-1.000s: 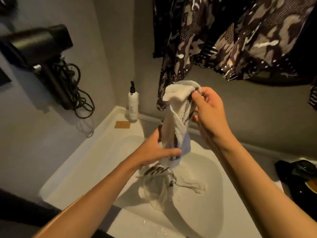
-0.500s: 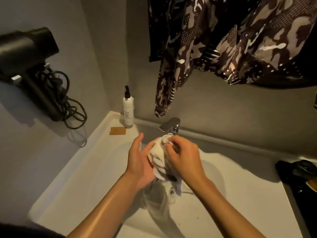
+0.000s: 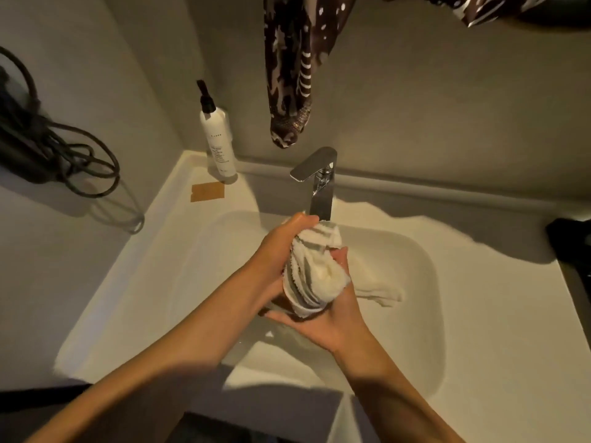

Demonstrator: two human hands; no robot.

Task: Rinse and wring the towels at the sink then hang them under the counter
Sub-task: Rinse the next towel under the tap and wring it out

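A white towel with grey stripes [image 3: 311, 276] is bunched into a twisted roll over the white sink basin [image 3: 428, 282], just in front of the chrome faucet [image 3: 319, 183]. My left hand [image 3: 275, 251] grips the roll from the left, fingers curled over its top. My right hand [image 3: 329, 318] cups it from below and the right, fingers wrapped round its lower end. A second white towel [image 3: 380, 289] lies in the basin to the right of my hands. Water shows in the basin under my hands.
A white pump bottle [image 3: 217, 139] stands at the back left corner, with a tan card [image 3: 207, 191] beside it. A patterned dark garment [image 3: 291, 75] hangs above the faucet. Black cables [image 3: 48, 145] hang on the left wall. A dark object [image 3: 572, 238] sits at the right edge.
The towel was held up high and stretched between my hands; both hands have come down with it to the basin and now squeeze it into a tight roll.
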